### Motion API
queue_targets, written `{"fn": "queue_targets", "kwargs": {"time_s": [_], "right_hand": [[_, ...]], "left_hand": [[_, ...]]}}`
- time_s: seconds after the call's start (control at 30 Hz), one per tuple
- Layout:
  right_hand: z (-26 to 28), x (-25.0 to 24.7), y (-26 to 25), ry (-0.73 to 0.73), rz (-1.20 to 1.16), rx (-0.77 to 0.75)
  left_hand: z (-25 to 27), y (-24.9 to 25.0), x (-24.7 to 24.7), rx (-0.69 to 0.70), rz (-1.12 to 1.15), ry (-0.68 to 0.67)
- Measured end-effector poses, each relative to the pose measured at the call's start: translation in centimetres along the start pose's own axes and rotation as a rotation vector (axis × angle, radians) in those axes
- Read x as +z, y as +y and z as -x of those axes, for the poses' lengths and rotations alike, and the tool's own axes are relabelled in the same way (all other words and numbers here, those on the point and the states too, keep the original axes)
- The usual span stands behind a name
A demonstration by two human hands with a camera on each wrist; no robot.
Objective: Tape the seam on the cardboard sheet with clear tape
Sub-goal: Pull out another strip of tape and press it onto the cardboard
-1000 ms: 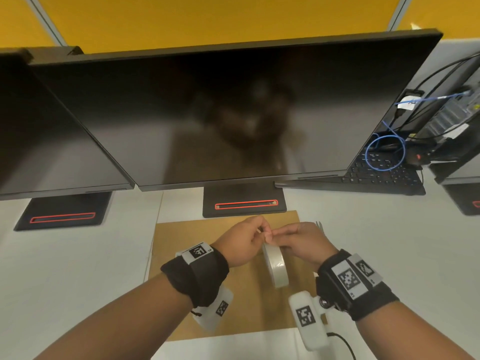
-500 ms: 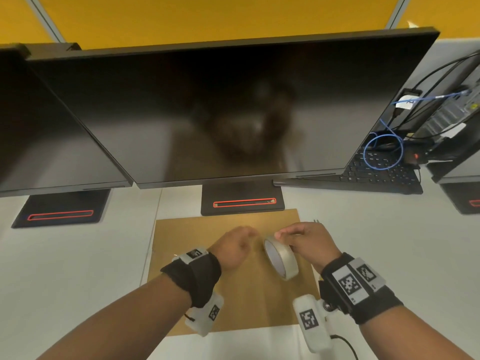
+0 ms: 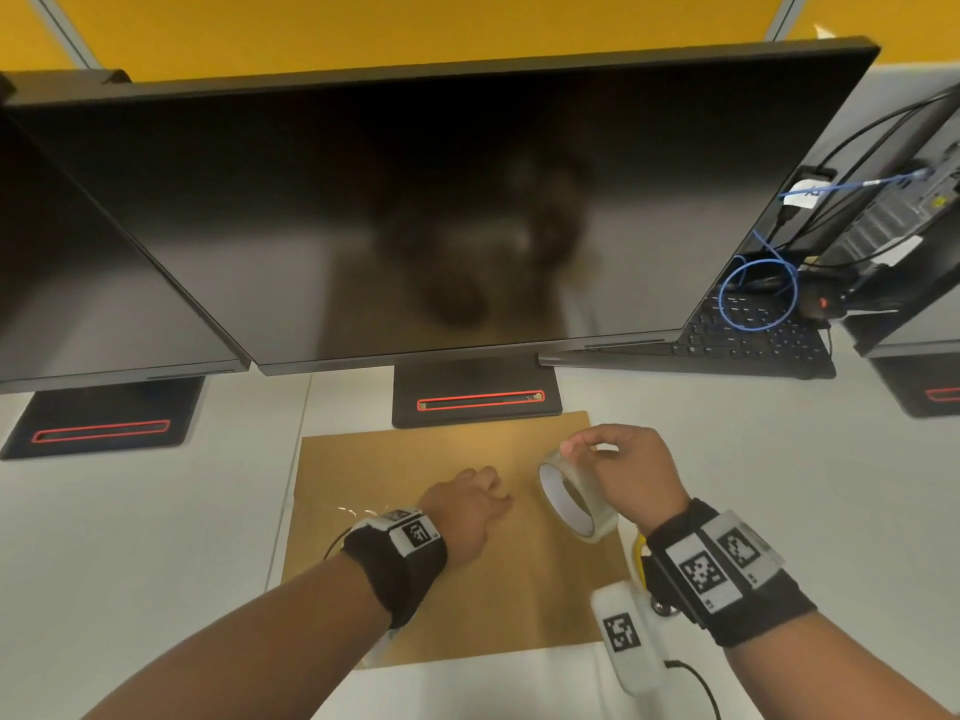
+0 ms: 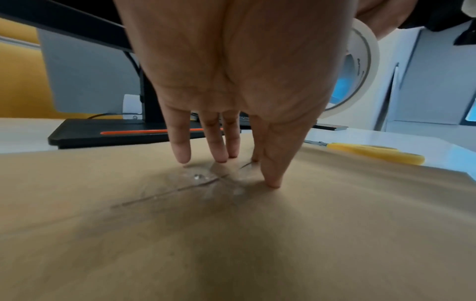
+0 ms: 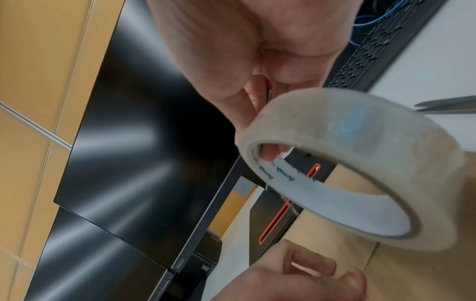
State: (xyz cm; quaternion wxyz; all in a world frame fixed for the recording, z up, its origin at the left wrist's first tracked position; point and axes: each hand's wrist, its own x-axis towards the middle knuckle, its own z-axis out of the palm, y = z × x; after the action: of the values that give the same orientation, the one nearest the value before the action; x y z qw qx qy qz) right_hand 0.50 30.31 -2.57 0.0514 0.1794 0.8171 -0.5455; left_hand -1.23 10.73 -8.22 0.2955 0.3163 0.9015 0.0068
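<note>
The left hand (image 4: 231, 81) presses straight fingers on tape over the seam (image 4: 180, 188) of the cardboard (image 3: 519, 605) on the bench. The right hand (image 3: 631, 472) pinches the roll (image 3: 574, 504) above it. Next, I think, more tape must be pulled out.

A white desk (image 3: 130, 537) is carrying everything here. A brown cardboard sheet (image 3: 363, 459) is lying flat on it, just in front of the middle monitor's black base (image 3: 475, 402). A second monitor base (image 3: 104, 426) is sitting to the left, and a black laptop (image 3: 748, 345) is resting at the back right. Yellow-handled scissors (image 4: 371, 151) are lying just beside the sheet's right edge.
</note>
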Motion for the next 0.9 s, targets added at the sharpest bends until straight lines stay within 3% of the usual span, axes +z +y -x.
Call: {"fn": "queue_targets", "kwargs": {"time_s": [0.13, 0.23, 0.33, 0.43, 0.63, 0.9], "right_hand": [[0.4, 0.0, -0.5, 0.046, -0.049, -0.038], [0.1, -0.8, -2.3, 0.159, -0.236, -0.124], [-0.5, -1.5, -4.3, 0.22, -0.264, -0.165], [-0.9, -1.1, -4.3, 0.198, -0.263, -0.147], [-0.5, 0.3, -2.2, 0.126, -0.25, -0.088], [-0.1, 0.4, -0.2, 0.129, -0.226, -0.058]], "left_hand": [[-0.1, 0.2, -0.3, 0.014, -0.094, -0.05], [-0.1, 0.5, 0.1, 0.027, -0.15, -0.034], [-0.1, 0.4, 0.5, 0.04, -0.134, -0.005], [-0.2, -0.3, 0.8, 0.044, -0.004, 0.049], [0.1, -1.4, 0.6, -0.091, 0.545, 0.336], [-0.7, -1.0, 0.5, 0.042, 0.408, 0.285]]}}
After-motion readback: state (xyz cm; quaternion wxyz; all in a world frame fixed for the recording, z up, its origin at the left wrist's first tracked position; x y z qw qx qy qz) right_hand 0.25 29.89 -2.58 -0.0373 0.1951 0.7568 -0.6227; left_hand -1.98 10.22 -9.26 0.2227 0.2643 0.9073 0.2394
